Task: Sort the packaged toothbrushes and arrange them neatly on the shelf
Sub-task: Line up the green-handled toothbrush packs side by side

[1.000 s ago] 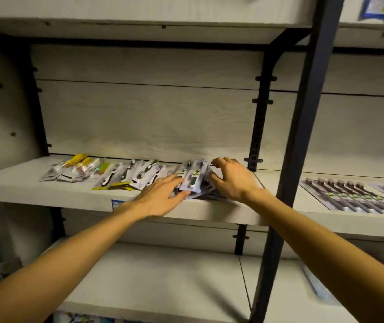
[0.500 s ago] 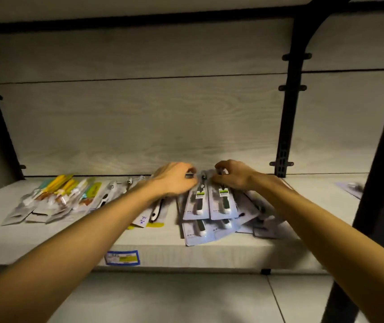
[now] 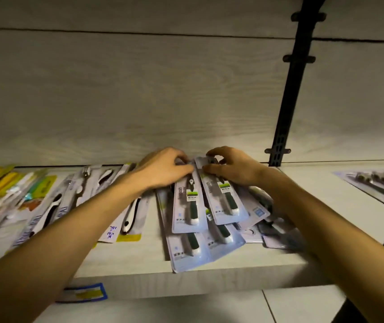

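**Clerk:** Toothbrush packs, blister-carded, green-and-white handles: lying flat on the shelf (image 3: pixel 209 273) near its front edge, overlapping in a loose stack, lowest card (image 3: pixel 187 255) jutting just past the lip.

**Checker:** Handling?

**Clerk:** Judging as light. Card backing likely stiff but bendable; clear plastic bubble probably slick, sliding easily card over card. Not looking fragile, though corners apt to crease.

**Checker:** Grips?

**Clerk:** Left hand (image 3: pixel 163 169) curling over the far end of the left top pack (image 3: pixel 189 206), fingertips pressing on it. Right hand (image 3: pixel 231 169) pinching the far end of the right top pack (image 3: pixel 224 201), fingers bent around the card's top edge. Both meeting at the back of the stack, almost touching.

**Checker:** Best hold?

**Clerk:** Taking by the card edges at the hanger end, thumb under, fingers over, rather than squeezing the bubble. Squaring several at once looking feasible by pushing on the long edges.

**Checker:** Neighbours?

**Clerk:** Lying just left, white-and-black brush packs (image 3: pixel 130 213) fanned at a slant; further left, yellow and teal packs (image 3: pixel 7 185). Lying well apart on the right section, a neat row of dark brushes (image 3: pixel 377 183). Sticking to the shelf's front face, a blue-bordered price label (image 3: pixel 86 293).

**Checker:** Risk?

**Clerk:** Possibly tipping the overhanging card off the lip while shuffling.
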`<action>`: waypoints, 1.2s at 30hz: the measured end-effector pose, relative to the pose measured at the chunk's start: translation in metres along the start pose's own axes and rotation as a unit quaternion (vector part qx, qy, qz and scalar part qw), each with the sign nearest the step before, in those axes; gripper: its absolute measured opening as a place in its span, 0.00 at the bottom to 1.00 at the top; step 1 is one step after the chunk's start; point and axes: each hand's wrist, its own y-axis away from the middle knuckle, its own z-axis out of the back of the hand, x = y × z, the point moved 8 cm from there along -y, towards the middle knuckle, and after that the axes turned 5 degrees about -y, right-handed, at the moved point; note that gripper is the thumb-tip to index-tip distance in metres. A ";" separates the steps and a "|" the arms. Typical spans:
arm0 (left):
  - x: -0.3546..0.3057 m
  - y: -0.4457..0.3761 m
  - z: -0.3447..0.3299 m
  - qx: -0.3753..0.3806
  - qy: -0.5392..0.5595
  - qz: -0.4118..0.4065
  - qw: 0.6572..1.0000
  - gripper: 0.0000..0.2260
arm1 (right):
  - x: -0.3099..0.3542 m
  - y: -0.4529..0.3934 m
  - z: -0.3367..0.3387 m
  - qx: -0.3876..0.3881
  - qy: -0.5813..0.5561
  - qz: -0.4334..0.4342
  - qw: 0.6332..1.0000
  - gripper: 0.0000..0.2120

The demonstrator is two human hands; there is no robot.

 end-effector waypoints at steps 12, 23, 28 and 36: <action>0.006 0.020 0.014 0.087 0.029 0.063 0.994 0.19 | 0.015 0.018 0.023 -0.085 -0.096 0.017 0.992 0.16; -0.001 0.023 0.008 0.071 0.036 0.072 0.994 0.08 | -0.002 0.014 0.009 -0.004 0.047 0.009 0.999 0.16; 0.004 0.022 0.009 0.039 0.038 0.080 0.995 0.09 | -0.023 0.016 0.025 -0.006 0.051 -0.036 0.998 0.16; 0.015 0.019 0.027 -0.009 0.077 0.110 0.991 0.15 | 0.006 0.025 0.046 -0.099 -0.012 0.029 0.995 0.14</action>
